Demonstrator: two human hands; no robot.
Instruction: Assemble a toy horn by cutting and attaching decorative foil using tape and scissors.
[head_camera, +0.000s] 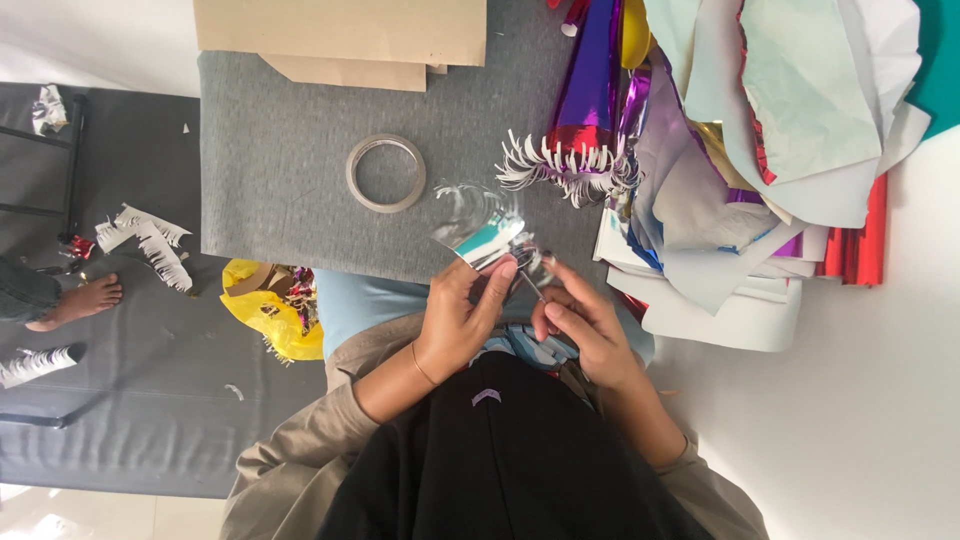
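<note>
Two hands: left hand (455, 320), right hand (585, 325) pinch silver foil strip (490, 240) | grey mat (290, 180) | white floor (860, 400)

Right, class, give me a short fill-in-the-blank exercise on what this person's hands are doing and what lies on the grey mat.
1. Both hands, the left hand and the right hand, hold a shiny ____ foil sheet.
2. The roll of tape lies flat on the ____ mat.
3. The purple foil cone has a ____ fringe along its rim.

Missing words: silver; grey; white
</note>
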